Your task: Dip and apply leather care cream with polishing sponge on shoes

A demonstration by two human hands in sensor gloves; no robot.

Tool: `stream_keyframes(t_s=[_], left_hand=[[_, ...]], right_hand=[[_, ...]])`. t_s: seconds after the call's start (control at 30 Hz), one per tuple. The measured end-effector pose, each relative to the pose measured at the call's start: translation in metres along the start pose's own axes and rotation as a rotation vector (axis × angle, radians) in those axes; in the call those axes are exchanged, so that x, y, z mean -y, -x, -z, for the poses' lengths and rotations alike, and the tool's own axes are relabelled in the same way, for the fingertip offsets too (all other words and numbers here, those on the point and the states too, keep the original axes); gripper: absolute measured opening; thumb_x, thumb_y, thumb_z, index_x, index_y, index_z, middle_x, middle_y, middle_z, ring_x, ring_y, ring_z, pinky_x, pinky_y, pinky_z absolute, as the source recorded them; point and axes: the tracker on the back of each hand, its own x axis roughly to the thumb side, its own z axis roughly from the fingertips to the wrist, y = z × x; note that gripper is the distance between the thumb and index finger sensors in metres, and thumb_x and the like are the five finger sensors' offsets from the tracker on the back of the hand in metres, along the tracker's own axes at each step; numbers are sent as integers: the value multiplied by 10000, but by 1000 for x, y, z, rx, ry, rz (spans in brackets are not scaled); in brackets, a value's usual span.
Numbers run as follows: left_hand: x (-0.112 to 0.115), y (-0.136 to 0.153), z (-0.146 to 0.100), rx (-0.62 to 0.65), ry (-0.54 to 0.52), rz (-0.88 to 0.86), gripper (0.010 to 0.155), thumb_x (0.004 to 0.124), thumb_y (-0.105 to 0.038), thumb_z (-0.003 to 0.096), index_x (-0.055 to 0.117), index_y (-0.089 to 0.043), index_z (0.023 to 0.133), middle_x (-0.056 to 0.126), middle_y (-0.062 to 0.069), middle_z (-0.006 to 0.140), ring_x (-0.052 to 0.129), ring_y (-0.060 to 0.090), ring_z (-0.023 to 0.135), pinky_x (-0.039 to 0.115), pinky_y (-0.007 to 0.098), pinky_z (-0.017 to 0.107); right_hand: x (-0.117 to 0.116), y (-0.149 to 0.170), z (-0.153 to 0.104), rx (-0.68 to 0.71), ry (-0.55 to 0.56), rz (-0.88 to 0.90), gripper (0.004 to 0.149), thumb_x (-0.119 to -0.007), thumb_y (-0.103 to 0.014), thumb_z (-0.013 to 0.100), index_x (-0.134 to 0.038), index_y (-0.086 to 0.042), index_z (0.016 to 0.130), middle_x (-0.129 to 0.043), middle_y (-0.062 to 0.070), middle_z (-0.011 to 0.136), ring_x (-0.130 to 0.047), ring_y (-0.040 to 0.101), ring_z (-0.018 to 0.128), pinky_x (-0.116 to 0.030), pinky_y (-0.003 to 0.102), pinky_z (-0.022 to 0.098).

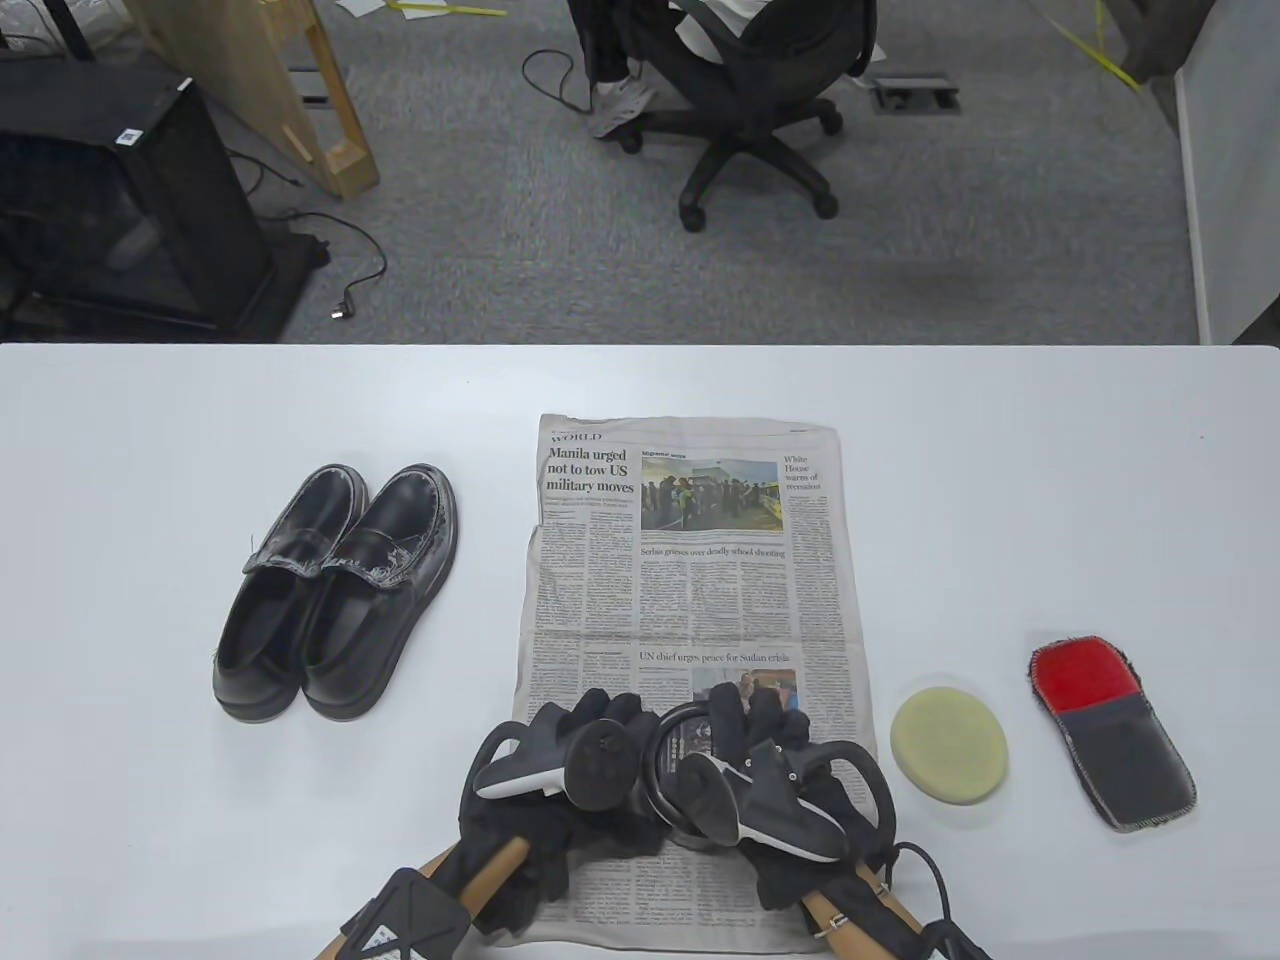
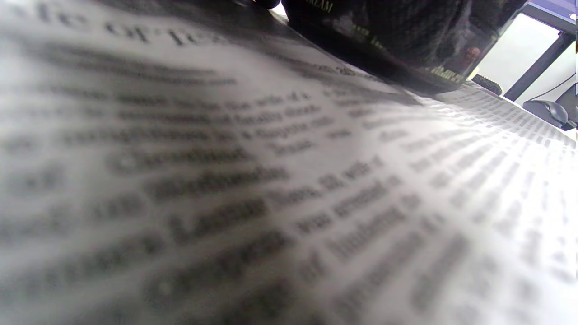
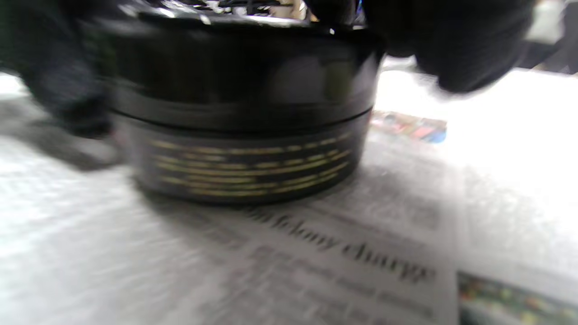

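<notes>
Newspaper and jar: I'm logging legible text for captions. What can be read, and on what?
Newspaper:
"WORLD"
"Manila urged not to tow US military moves"
"White House warns of recession"
"UN chief urges peace for Sudan crisis"
Body text: too small.
Jar: gold lines blurred, unreadable in the right wrist view.

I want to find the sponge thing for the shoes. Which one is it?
Look at the newspaper in the middle of the white table. Just right of its bottom corner lies the polishing sponge, with a red and grey mitt further right. The sponge is the only round, pale yellow thing.
</notes>
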Motion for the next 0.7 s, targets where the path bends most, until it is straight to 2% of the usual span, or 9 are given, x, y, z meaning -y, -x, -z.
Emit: stream_keyframes(t_s=[0.03, 0.1, 0.17, 0.23, 0.4, 0.5, 0.57, 0.63, 0.7], left_hand=[[0, 0, 0, 0, 0, -1, 1040, 728, -581, 494, 196, -37, 1203, 120, 282, 1221, 135, 545, 1021, 245, 691, 666], [0, 0, 0, 0, 0, 1, 1038, 726, -582, 494, 197, -37, 1202, 121, 281, 1222, 136, 545, 1021, 245, 690, 666], [0, 0, 0, -1, 1, 2, 1039, 724, -583, 494, 194, -37, 1202, 117, 283, 1221, 135, 547, 1021, 245, 691, 666], [0, 0, 0, -1, 0, 2, 1037, 724, -579, 493, 196, -37, 1202, 121, 280, 1221, 137, 546, 1020, 245, 690, 666], [0, 0, 0, -5, 0, 6, 1039, 724, -576, 489, 195, -37, 1202, 121, 277, 1222, 137, 542, 1022, 247, 689, 668], [0, 0, 0, -4, 0, 2, 1038, 726, -575, 489, 196, -39, 1203, 122, 274, 1222, 137, 541, 1022, 246, 688, 668], [0, 0, 0, -3, 0, 0, 1036, 728, -575, 489, 199, -41, 1203, 122, 275, 1222, 136, 537, 1023, 245, 688, 669], [0, 0, 0, -1, 0, -1, 1035, 729, -576, 492, 201, -39, 1203, 123, 275, 1222, 136, 540, 1022, 246, 688, 667], [0, 0, 0, -1, 1, 1, 1036, 727, -577, 493, 199, -38, 1202, 121, 278, 1221, 137, 544, 1021, 245, 689, 667]], right_hand=[[2, 1, -3, 41, 18, -10, 845, -512, -632, 555, -331, -119, 1202, -230, 320, 1207, -267, 633, 1052, -520, 681, 720], [4, 1, -4, 112, 39, 62, 765, -588, -593, 551, -369, -219, 1181, -239, 239, 1224, -310, 600, 1067, -540, 659, 731], [-3, -2, 2, 179, -93, 147, 802, -641, -597, 530, -307, -242, 1166, -216, 236, 1218, -312, 619, 1051, -549, 688, 709], [-3, -4, 3, 91, 28, 35, 841, -602, -677, 478, -321, -272, 1159, -294, 233, 1220, -441, 603, 1002, -678, 624, 678], [-7, -16, 4, -7, 141, -165, 887, -369, -730, 511, -398, -137, 1170, -545, 341, 1095, -809, 510, 640, -888, 374, 400], [-1, -10, 5, -24, 100, -145, 904, -386, -707, 531, -446, -62, 1162, -614, 338, 1028, -879, 403, 543, -901, 279, 321], [1, -5, 2, -7, 54, -83, 906, -436, -689, 539, -446, -30, 1159, -591, 333, 1049, -827, 469, 720, -867, 404, 495], [1, 0, 0, 51, 15, -27, 920, -495, -676, 527, -398, -31, 1177, -406, 316, 1176, -492, 617, 1023, -624, 647, 695], [1, 6, -1, 140, -27, 97, 878, -583, -660, 510, -372, -136, 1182, -288, 277, 1220, -371, 630, 1051, -589, 651, 717]])
